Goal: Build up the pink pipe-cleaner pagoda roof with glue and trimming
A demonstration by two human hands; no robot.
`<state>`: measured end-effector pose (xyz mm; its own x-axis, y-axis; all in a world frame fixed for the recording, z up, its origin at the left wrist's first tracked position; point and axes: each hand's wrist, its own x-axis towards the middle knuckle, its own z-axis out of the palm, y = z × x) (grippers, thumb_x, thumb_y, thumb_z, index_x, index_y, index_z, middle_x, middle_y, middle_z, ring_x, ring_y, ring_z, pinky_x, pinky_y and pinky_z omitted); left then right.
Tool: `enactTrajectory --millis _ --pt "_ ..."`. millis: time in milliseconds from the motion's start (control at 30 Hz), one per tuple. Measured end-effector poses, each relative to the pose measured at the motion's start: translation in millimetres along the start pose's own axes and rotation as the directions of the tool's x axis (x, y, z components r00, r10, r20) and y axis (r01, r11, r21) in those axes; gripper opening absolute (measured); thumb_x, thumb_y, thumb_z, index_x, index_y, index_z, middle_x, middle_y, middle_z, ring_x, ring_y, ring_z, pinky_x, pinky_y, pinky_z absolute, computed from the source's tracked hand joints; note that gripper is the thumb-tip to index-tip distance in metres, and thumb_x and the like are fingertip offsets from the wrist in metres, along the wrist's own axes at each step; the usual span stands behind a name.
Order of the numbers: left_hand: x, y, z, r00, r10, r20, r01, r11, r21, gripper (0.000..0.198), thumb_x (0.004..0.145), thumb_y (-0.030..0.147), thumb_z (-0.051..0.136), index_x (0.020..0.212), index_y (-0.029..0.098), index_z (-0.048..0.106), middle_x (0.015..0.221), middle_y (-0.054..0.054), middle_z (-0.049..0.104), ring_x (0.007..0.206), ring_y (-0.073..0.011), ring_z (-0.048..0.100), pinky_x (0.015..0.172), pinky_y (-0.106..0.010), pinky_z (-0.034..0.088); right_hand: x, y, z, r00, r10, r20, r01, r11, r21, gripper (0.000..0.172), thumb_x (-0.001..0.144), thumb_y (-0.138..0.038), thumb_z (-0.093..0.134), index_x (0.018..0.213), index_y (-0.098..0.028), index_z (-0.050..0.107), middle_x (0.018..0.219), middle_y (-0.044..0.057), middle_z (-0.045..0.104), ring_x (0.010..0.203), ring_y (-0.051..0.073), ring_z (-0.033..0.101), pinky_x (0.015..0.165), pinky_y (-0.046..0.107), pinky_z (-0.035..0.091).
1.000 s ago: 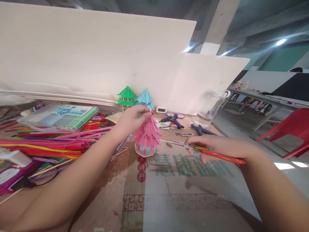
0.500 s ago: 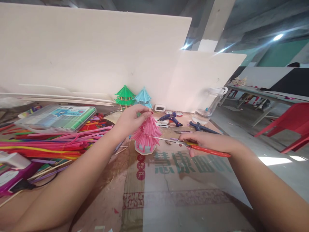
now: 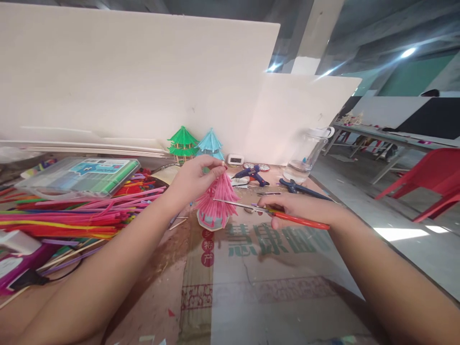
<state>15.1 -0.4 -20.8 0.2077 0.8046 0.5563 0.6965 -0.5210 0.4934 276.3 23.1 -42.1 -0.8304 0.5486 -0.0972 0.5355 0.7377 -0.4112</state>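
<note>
A pink tiered pagoda model (image 3: 220, 199) of fuzzy stems stands on a pale base near the middle of the table. My left hand (image 3: 196, 179) pinches its top from the left. In my right hand (image 3: 291, 208) are long scissors (image 3: 247, 207) with red and yellow handles, their blades pointing left against the front of the pink layers. Whether the blade tips are apart is too small to tell. Behind my left hand stand a green pagoda (image 3: 183, 143) and a light blue one (image 3: 211, 142), the blue one partly hidden.
Fuzzy stems (image 3: 64, 218) and a clear marker case (image 3: 81, 177) lie left. Behind my right hand are a glue gun (image 3: 251, 174), pliers (image 3: 296, 188), and a water jug (image 3: 305, 155). A small white clock (image 3: 235, 159) stands before the white board (image 3: 136, 81).
The scissor blades have shifted left across the pink layers, with my right hand following. My left hand keeps its pinch on the top. The whole view has shifted slightly.
</note>
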Motion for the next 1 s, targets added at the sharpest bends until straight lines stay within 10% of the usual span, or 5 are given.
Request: enactTrajectory --millis 1000 --pt "-2.1 6.5 1.1 0.999 0.044 0.019 -0.044 0.999 0.007 0.026 0.085 0.035 0.048 0.087 0.017 0.067 0.097 -0.004 0.069 0.094 -0.0197 0.060 0.087 -0.028 0.044 8.9 -1.0 2.2 0.987 0.012 -0.160 -0.029 0.994 -0.107 0.037 0.074 -0.051 0.064 0.095 -0.020 0.065 0.089 0.003 0.064 0.080 0.021 0.055 0.070 0.028 0.036"
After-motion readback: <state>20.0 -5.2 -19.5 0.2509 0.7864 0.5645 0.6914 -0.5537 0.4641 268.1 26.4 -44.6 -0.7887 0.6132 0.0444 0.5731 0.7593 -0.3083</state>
